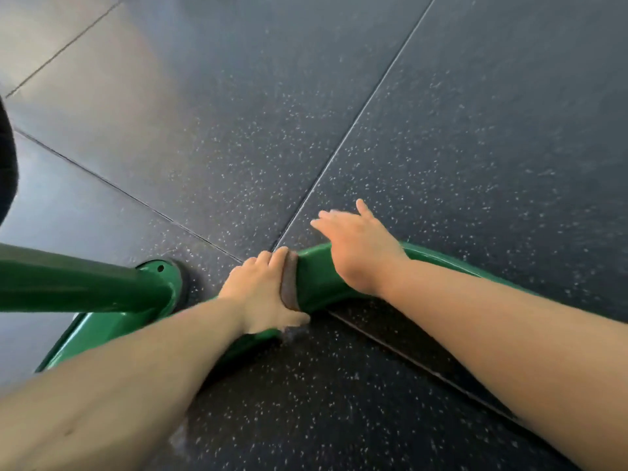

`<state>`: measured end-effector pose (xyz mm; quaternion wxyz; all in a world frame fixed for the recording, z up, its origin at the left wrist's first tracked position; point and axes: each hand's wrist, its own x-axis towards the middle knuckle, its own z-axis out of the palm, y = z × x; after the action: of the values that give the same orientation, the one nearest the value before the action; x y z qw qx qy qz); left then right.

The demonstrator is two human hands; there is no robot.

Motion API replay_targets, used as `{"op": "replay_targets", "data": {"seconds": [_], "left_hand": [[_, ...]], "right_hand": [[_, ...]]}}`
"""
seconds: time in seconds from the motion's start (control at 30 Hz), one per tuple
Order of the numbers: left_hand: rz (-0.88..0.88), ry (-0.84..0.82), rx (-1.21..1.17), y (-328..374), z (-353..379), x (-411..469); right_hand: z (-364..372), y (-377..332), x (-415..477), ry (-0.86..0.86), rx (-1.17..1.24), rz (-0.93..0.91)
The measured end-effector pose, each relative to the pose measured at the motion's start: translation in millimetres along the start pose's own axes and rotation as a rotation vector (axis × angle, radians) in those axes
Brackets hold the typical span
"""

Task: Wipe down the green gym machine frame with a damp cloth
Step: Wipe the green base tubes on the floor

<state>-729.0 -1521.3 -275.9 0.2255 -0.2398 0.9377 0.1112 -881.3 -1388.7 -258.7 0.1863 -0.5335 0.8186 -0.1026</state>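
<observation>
Head view: the left hand (260, 294) clamps a brownish cloth (289, 283) round the low green frame (316, 277) tube lying on the floor (441, 147). The right hand (356, 248) is spread over the tube just beyond, fingers straight and holding nothing; blur hides whether it touches. The likely risk is that the thin cloth bunches or slips from under the fingers on the curve, so the tube's underside gets missed. A slanting green post (85, 283) with its bolted foot (163, 270) stands close on the left and would block a stroke that way
</observation>
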Motion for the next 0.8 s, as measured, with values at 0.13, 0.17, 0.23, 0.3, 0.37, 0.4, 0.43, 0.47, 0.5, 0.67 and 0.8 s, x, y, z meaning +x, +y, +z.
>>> {"op": "replay_targets", "data": {"seconds": [0.13, 0.17, 0.23, 0.3, 0.37, 0.4, 0.43, 0.47, 0.5, 0.67, 0.8], "left_hand": [[0.027, -0.027, -0.105, 27, -11, 30], [0.064, 0.032, -0.077, 36, -6, 31], [0.132, 0.154, 0.012, 45, 11, 17], [0.202, 0.2, 0.079, 26, 29, -8], [0.297, 0.192, 0.153, -2, 45, -35], [0.324, 0.199, 0.192, -10, 49, -46], [0.322, 0.172, 0.2, -11, 47, -49], [0.292, 0.135, 0.173, -6, 43, -47], [0.242, 0.117, 0.128, 4, 37, -39], [0.098, 0.171, -0.014, 75, -3, 50], [0.194, 0.053, -0.069, 127, -8, 101]], "right_hand": [[-9, 55, -38, 0.192, 0.088, 0.41], [-9, 65, -48, 0.207, 0.102, 0.478], [-8, 78, -69, 0.179, 0.125, 0.572], [-11, 89, -85, 0.105, 0.138, 0.599], [-19, 95, -95, -0.008, 0.152, 0.647], [-23, 96, -99, -0.054, 0.156, 0.679], [-27, 97, -103, -0.073, 0.15, 0.716], [-27, 97, -107, -0.063, 0.137, 0.758], [-24, 98, -111, -0.03, 0.121, 0.8], [20, 93, -130, 0.196, 0.046, 0.84], [45, 93, -141, 0.297, -0.007, 0.817]]}}
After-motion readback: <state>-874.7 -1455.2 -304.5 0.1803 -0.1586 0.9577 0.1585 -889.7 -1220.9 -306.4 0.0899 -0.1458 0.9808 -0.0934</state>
